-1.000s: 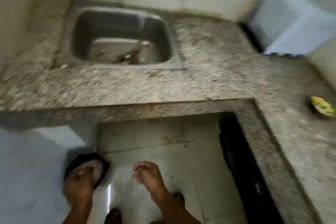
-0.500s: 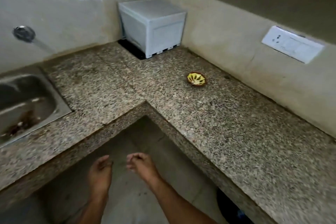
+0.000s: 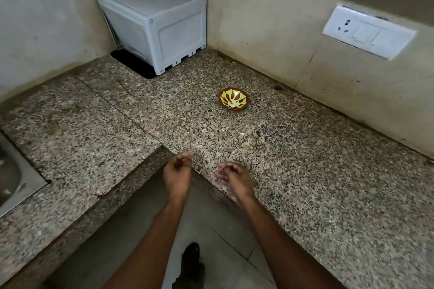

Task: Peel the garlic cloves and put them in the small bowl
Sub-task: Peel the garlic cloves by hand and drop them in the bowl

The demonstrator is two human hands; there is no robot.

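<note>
The small brown bowl (image 3: 233, 101) with a yellow pattern stands on the granite counter (image 3: 305, 183) near the back wall; pale pieces seem to lie in it. My left hand (image 3: 177, 171) hovers at the counter's inner corner with its fingers loosely curled, and I see nothing in it. My right hand (image 3: 231, 176) hangs just over the counter's front edge, its fingers also loosely curled and empty. Both hands are well short of the bowl. No whole garlic clove shows on the counter, only tiny pale flecks (image 3: 242, 134).
A white plastic box (image 3: 155, 26) stands in the back corner on a black mat. The steel sink's rim (image 3: 14, 185) is at far left. Switch plates (image 3: 366, 31) sit on the right wall. My shoe (image 3: 191, 263) is on the tiled floor below.
The view swung from the sink and floor to the corner counter with the bowl. My hands rose from low near the floor to the counter's edge; the left no longer holds the dark round thing.
</note>
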